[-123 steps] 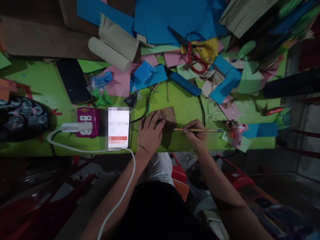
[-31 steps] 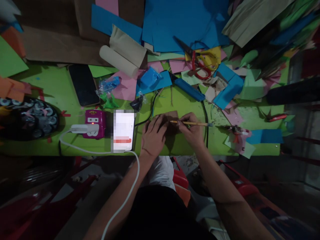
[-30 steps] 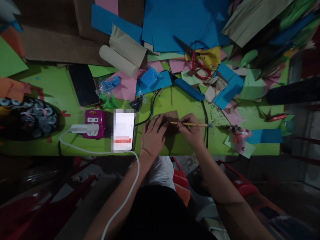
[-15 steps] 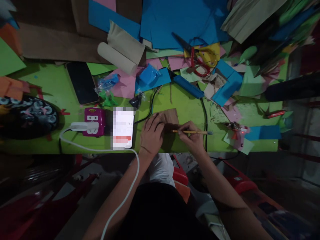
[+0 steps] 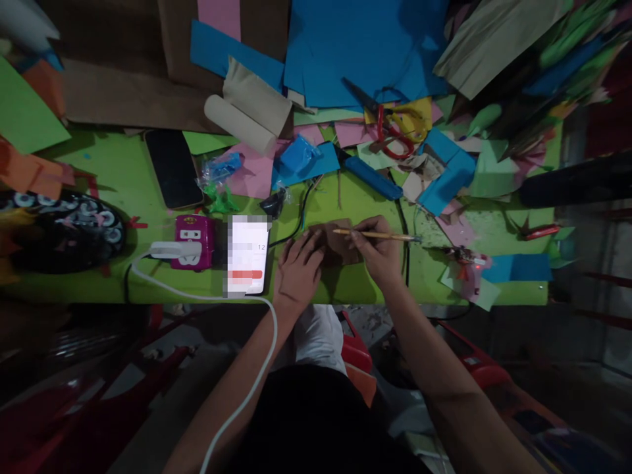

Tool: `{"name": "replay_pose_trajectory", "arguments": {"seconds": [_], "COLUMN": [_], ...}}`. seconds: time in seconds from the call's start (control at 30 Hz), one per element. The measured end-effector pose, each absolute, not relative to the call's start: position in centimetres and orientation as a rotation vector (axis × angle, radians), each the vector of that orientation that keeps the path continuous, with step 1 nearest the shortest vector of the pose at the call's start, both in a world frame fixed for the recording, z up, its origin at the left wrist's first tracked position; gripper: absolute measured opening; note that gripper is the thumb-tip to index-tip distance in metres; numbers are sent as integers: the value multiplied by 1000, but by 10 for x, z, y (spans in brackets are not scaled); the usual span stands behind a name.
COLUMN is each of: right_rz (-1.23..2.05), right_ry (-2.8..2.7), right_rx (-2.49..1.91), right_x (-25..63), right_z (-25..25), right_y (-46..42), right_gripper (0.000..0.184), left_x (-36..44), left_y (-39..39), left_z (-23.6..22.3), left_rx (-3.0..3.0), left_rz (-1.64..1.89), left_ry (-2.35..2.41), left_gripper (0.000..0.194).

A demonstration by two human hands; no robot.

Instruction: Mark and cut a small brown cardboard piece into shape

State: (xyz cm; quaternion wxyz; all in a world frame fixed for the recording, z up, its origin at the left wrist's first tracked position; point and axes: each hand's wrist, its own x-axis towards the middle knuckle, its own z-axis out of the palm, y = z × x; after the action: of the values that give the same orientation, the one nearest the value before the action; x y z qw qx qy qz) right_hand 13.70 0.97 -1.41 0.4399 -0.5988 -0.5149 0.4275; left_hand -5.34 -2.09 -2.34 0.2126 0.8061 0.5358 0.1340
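A small brown piece of card [image 5: 338, 242] lies on the green table [image 5: 99, 178] near its front edge. My left hand [image 5: 297, 270] rests flat on the card's left side, fingers stretched out, pressing it down. My right hand [image 5: 378, 252] is closed around a thin wooden pencil [image 5: 375, 234], which lies almost level with its tip over the card's top edge. Both hands meet over the card.
A lit phone [image 5: 248, 254] with a white cable stands left of my left hand, beside a magenta socket block [image 5: 193, 241]. A dark phone [image 5: 172, 168], paper roll [image 5: 241, 124], red-handled scissors [image 5: 390, 128], blue paper sheets [image 5: 365, 46] and scraps crowd the back. A glue gun [image 5: 461, 253] lies right.
My right hand has carried the pencil up and a little left, from the card's middle to its top edge. My left hand stays pressed on the card.
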Motion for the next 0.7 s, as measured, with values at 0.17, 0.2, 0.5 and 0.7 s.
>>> {"name": "replay_pose_trajectory", "arguments": {"seconds": [0.17,0.2,0.5,0.7], "right_rz": [1031,1018,969,964], "right_ry": [-1293,-1295,-1385,-1452], "right_rx": [-1455,-1463,-1573,-1631], "right_x": [129,129,129,134], "right_z": [-23,-24,-19,-12], "right_y": [21,21,22,10], "right_gripper": [13,13,14,11], "left_x": [-51,-51,-51,-52], "left_y": [-23,-23,-24,-23], "left_z": [-25,-25,-25,-22], "left_rx": [2236,2232,2216,2218], "left_rz": [429,437,408,387], "left_ry": [1502,1503,1506,1489], "left_gripper": [33,32,35,41]}}
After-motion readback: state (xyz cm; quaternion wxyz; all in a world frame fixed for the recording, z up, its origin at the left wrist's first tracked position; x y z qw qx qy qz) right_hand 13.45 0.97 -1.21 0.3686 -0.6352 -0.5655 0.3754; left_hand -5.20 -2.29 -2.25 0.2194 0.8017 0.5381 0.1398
